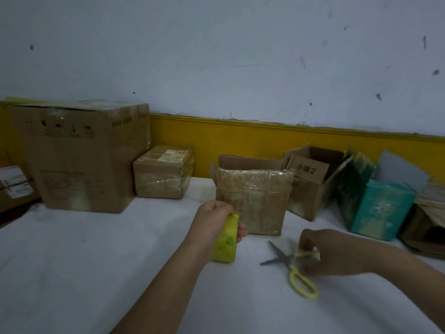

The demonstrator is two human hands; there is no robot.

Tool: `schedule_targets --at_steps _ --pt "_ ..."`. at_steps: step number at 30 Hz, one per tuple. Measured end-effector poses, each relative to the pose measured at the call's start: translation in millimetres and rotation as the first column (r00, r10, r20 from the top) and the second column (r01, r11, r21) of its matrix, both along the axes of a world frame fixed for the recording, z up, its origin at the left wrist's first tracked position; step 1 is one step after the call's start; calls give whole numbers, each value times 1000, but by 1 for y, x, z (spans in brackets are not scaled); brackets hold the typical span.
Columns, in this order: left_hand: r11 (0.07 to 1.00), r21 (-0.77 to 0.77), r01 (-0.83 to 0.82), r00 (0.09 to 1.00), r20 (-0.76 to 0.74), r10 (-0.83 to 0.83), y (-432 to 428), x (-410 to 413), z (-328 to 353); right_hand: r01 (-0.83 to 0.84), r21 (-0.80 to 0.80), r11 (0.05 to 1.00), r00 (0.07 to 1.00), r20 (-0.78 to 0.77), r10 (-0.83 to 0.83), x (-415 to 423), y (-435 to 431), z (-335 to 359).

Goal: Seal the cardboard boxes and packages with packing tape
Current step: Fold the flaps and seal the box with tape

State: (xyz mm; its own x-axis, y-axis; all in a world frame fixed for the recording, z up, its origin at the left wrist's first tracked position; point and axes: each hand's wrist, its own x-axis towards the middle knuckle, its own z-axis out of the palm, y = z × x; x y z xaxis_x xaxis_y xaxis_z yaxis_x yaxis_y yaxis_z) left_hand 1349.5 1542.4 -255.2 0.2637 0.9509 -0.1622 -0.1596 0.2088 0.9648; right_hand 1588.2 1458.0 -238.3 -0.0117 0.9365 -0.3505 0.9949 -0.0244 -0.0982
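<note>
Left hand (pixel 215 219) grips a yellow tape roll (pixel 225 244) at the white table (pixel 96 261), the taped box (pixel 252 198) just beyond at its 1 o'clock. At 3 o'clock, the right hand (pixel 334 255) grasps one handle loop of the open scissors (pixel 287 257).

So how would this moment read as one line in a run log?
left hand: holds tape roll by taped package | right hand: grips scissors handle, blades open | taped package: stands on table
</note>
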Motion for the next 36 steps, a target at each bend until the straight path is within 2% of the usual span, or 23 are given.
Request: schedule_targets --at_steps 3,5,6,8,9,10,11,14,16,19,22,29,33,36 --pt "1000 11 -18 1000 9 18 0 0 0 -61 211 976 962 273 2 -19 -1 -8" --pt "1000 15 -28 1000 -2 28 1 0 -1 -165 417 894 928 372 -2 -32 6 -3" --pt "999 14 -34 999 -8 34 2 -1 -2 -219 558 801 927 374 -7 -39 12 3" --pt "999 8 -48 999 -3 48 3 -1 -2 -320 814 485 937 346 37 -54 29 17" --pt "999 5 -55 999 3 55 4 -2 -3 -358 879 315 932 354 74 -62 41 21" --pt "998 4 -59 998 5 59 5 -2 -3 -382 895 229 924 375 78 -71 54 26" --pt "998 7 -61 998 1 61 6 -1 -3 -403 883 241 914 399 67 -79 68 28" --pt "998 15 -59 998 1 59 5 -1 -3 -411 768 491 893 446 50 -95 101 16" --pt "998 10 -58 998 8 58 6 -2 -3 -401 722 564 896 438 76 -91 113 5" --pt "998 15 -59 998 13 59 9 -3 -4 -430 707 562 895 415 162 -84 121 1" --pt "997 12 -76 997 17 75 10 -4 -7 -439 668 601 897 365 249 -81 126 5" --pt "988 11 -156 988 22 156 14 -6 -10 -356 745 565 934 258 248 -87 115 12" --pt "975 -35 -221 974 35 222 18 -11 -9 -462 742 485 887 377 267 -89 98 20" --pt "968 -64 -241 970 30 243 21 -15 -8 -471 713 519 881 403 247 -86 82 19"
